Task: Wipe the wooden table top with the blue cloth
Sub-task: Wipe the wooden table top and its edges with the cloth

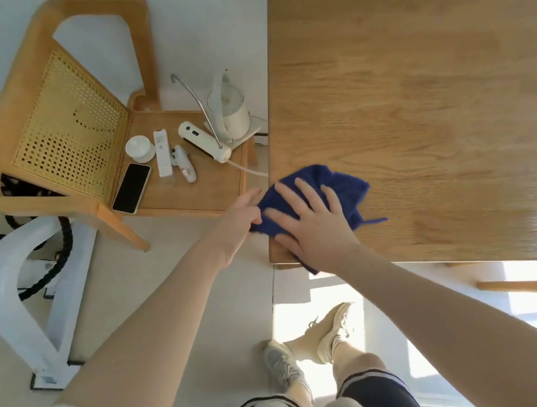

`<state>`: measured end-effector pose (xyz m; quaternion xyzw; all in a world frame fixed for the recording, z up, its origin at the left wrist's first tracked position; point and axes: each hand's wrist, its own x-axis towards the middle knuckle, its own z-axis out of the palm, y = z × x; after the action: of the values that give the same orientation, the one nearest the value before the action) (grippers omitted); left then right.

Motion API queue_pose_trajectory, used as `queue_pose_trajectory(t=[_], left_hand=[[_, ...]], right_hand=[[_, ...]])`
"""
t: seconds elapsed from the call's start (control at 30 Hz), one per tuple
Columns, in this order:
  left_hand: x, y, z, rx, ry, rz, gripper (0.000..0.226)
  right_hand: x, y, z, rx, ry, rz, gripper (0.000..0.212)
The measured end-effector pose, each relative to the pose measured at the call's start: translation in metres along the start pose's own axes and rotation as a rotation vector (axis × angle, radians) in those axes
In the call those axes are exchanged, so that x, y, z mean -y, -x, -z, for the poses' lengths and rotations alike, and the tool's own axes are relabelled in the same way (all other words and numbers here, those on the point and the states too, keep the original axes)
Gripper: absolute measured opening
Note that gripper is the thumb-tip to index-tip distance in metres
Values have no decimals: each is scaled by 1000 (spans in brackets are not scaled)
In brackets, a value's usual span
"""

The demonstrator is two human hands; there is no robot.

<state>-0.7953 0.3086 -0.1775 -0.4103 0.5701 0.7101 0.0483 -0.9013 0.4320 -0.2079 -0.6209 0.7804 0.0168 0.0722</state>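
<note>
The blue cloth (pixel 342 184) was pressed flat on the bench (pixel 417 100) corner by the right hand (pixel 314 228), fingers spread. Its edge was pinched by the left hand (pixel 242 220).

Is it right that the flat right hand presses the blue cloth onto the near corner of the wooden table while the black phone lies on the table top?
Not quite. The head view shows the black phone lying on the seat of the wooden chair, not on the table top. The rest holds: the flat right hand presses the blue cloth onto the near corner of the wooden table.
</note>
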Motion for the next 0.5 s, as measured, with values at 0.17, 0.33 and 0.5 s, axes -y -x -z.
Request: queue_pose_trajectory(t=[0.17,0.33,0.5], left_hand=[[-15,-25,11,-126,-51,23,45],[-45,-44,27,-314,-220,-205,37],[-74,-59,35,-350,-418,-289,39]], right_hand=[[-20,6,-3,-11,-18,202,44],[-49,-71,16,-34,-110,-98,46],[-71,-127,46,-219,-408,-494,35]])
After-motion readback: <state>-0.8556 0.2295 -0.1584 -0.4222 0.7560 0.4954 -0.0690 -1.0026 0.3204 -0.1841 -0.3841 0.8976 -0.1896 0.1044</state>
